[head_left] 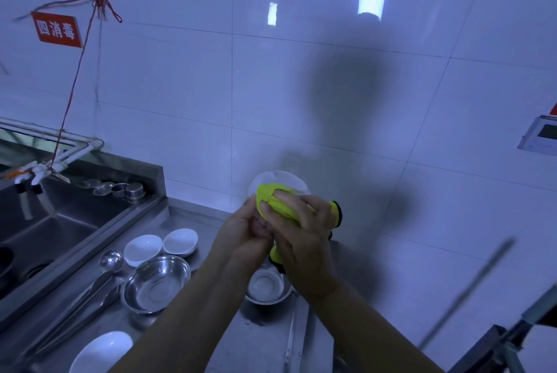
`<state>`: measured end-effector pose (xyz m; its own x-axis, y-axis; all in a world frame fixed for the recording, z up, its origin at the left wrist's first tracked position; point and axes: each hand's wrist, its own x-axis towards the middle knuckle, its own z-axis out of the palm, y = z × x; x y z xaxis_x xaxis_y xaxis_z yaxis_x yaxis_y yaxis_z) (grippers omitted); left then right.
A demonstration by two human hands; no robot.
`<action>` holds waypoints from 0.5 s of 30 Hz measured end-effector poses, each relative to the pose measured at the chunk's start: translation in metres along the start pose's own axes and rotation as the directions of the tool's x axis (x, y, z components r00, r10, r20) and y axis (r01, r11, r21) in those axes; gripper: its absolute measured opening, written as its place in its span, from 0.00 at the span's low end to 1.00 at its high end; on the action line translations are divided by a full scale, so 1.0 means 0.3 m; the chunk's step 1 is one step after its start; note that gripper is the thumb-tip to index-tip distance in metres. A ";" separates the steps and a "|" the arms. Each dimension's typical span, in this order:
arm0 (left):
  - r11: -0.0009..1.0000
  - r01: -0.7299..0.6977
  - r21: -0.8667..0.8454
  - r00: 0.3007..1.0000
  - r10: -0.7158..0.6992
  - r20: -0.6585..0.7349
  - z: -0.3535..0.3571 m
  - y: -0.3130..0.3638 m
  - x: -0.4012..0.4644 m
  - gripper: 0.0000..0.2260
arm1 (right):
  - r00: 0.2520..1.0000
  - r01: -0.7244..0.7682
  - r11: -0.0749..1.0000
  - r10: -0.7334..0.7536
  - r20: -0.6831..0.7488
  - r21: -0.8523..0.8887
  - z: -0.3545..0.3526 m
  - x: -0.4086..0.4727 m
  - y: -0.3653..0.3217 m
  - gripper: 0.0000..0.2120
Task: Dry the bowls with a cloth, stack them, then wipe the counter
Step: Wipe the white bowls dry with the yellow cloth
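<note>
A white bowl (278,181) is held up above the steel counter (211,339), tilted toward me. My left hand (244,235) grips its lower left rim. My right hand (297,232) presses a yellow cloth (278,202) with a black edge into the bowl. On the counter lie two small white bowls (143,249) (180,241), a large steel bowl (156,282), a second steel bowl (266,285) below my hands, and a white bowl (101,353) at the near edge.
A steel sink (51,231) is at the left with a tap (33,175) and small tins (134,191) on its ledge. A ladle (110,262) and tongs (69,318) lie beside the bowls. Tiled wall (301,86) is behind. A dark stand (509,339) rises at the right.
</note>
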<state>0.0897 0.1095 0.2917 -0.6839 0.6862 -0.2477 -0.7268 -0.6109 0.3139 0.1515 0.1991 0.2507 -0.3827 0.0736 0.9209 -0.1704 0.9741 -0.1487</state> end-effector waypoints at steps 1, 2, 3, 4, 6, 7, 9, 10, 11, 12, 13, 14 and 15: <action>1.000 0.008 -0.026 1.000 -0.008 0.006 -0.002 0.001 -0.001 0.08 | 1.000 0.003 1.000 -0.003 -0.014 0.017 0.000 -0.014 0.001 0.13; 0.998 0.007 -0.055 1.000 -0.006 0.018 -0.003 0.001 -0.004 0.09 | 0.999 -0.010 0.999 0.012 -0.031 0.041 -0.002 -0.027 0.005 0.13; 0.997 0.002 -0.077 0.999 0.001 0.034 -0.003 0.000 -0.010 0.10 | 0.998 -0.032 0.997 0.035 -0.052 0.070 -0.005 -0.038 0.009 0.13; 0.996 -0.005 -0.085 0.999 0.009 0.050 -0.003 -0.001 -0.017 0.10 | 0.995 -0.056 0.994 0.063 -0.073 0.095 -0.008 -0.047 0.013 0.14; 0.996 -0.010 -0.093 0.997 0.017 0.076 -0.007 -0.003 -0.028 0.10 | 0.985 -0.118 0.983 0.133 -0.108 0.142 -0.012 -0.056 0.018 0.15; 0.995 -0.012 -0.094 0.996 0.021 0.087 -0.012 0.000 -0.031 0.10 | 0.975 -0.164 0.970 0.187 -0.122 0.180 -0.013 -0.053 0.016 0.16; 0.998 -0.027 -0.064 0.994 0.034 0.108 -0.027 0.006 -0.037 0.10 | 0.925 -0.309 0.898 0.361 -0.120 0.314 -0.018 -0.040 0.016 0.17; 0.999 -0.038 -0.029 0.992 0.041 0.123 -0.036 0.007 -0.039 0.11 | 0.887 -0.380 0.836 0.451 -0.101 0.395 -0.022 -0.028 0.019 0.18; 0.998 -0.055 0.015 0.988 0.052 0.143 -0.045 0.009 -0.040 0.12 | 0.854 -0.427 0.778 0.514 -0.078 0.461 -0.029 -0.016 0.024 0.18; 0.994 -0.081 0.070 0.984 0.068 0.167 -0.054 0.012 -0.041 0.14 | 0.837 -0.449 0.743 0.545 -0.059 0.498 -0.035 -0.004 0.029 0.18; 0.984 -0.117 0.133 0.977 0.090 0.193 -0.062 0.016 -0.040 0.15 | 0.838 -0.452 0.736 0.544 -0.042 0.504 -0.043 0.009 0.035 0.18; 0.968 -0.157 0.194 0.969 0.113 0.219 -0.068 0.024 -0.037 0.15 | 0.851 -0.446 0.746 0.524 -0.023 0.495 -0.052 0.022 0.043 0.18; 0.948 -0.195 0.251 0.960 0.133 0.246 -0.072 0.033 -0.035 0.15 | 0.866 -0.438 0.762 0.500 -0.003 0.477 -0.058 0.039 0.052 0.18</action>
<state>0.0883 0.0877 0.2777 -0.7375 0.6748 0.0290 -0.5394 -0.6143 0.5759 0.1602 0.2188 0.2654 -0.4144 0.5509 0.7244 -0.3957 0.6078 -0.6885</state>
